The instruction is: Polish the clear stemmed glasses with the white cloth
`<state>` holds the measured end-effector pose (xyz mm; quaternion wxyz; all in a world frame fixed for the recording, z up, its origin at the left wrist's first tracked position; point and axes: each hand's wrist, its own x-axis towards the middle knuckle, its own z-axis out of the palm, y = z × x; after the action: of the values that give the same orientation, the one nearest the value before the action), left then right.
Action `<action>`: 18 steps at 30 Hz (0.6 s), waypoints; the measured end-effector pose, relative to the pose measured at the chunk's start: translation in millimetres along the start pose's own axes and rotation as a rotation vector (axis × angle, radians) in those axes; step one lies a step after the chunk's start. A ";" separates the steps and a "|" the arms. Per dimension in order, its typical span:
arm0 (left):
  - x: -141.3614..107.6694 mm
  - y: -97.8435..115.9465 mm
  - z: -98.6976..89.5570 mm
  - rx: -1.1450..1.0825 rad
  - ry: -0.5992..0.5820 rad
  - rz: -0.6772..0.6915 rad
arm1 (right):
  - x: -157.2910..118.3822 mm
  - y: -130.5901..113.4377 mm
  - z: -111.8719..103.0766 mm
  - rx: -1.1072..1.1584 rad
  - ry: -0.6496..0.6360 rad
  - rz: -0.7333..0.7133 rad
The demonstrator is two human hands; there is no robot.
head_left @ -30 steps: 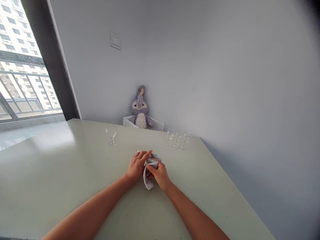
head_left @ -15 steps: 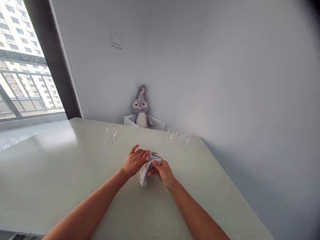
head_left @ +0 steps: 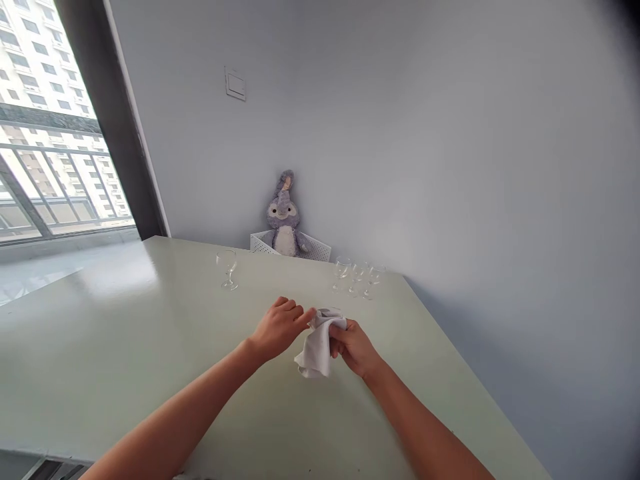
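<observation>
A crumpled white cloth [head_left: 316, 352] hangs just above the table, bunched at its top and draped down at the front. My right hand [head_left: 353, 347] grips it from the right, thumb on top and fingers curled behind the fold. On the other side, my left hand [head_left: 281, 328] has its fingers curled, with one finger reaching to the upper edge of the cloth. What sits under that left hand is hidden. At the top of the bunched cloth a thin curved edge shows, too small to name for certain.
On the pale glossy table [head_left: 150, 333] a clear stemmed glass [head_left: 229, 270] stands upright at back left. Several more stemmed glasses [head_left: 357, 273] cluster at back right. Behind the table's far edge, a plush toy [head_left: 285, 230] sits in a white perforated basket [head_left: 320, 251]. A wall [head_left: 475, 200] borders the right.
Both hands and the cloth have shifted right. More of the cloth now hangs open at the front, and the left hand's raised finger has folded in.
</observation>
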<state>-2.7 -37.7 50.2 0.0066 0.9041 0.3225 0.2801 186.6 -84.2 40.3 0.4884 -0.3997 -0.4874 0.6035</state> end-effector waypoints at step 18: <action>-15.6 6.6 -26.3 0.014 -0.056 0.086 | -24.4 -1.1 17.2 -0.028 -0.090 0.035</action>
<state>-22.2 -56.5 65.8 -0.0028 0.9247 0.2849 0.2525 175.3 -111.4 45.1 0.4500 -0.3874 -0.5102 0.6222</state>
